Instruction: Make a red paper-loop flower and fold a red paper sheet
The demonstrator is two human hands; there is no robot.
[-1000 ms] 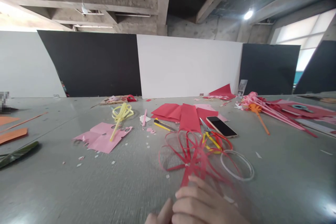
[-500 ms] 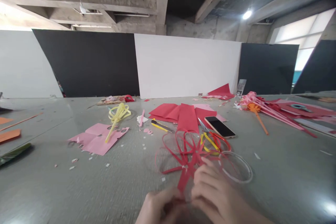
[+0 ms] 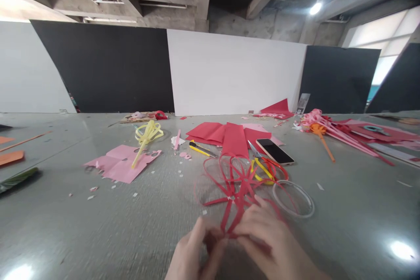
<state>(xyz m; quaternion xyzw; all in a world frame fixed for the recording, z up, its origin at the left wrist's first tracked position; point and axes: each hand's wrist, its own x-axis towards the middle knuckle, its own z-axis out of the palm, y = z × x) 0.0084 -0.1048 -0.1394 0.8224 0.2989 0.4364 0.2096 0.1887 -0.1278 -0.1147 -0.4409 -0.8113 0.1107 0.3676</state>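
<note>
Both hands pinched shut on the red paper strips [image 3: 234, 183], left hand [image 3: 193, 251] and right hand [image 3: 265, 243]; thin loops could tear or snag the tape ring [image 3: 293, 198] at 3 o'clock if yanked.

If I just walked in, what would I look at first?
Likely the red paper loops fanning out mid-table, pinched at their stem by the left hand and right hand. Just behind them lie folded red paper sheets and a phone, with a yellow paper flower on pink paper to the left.
</note>
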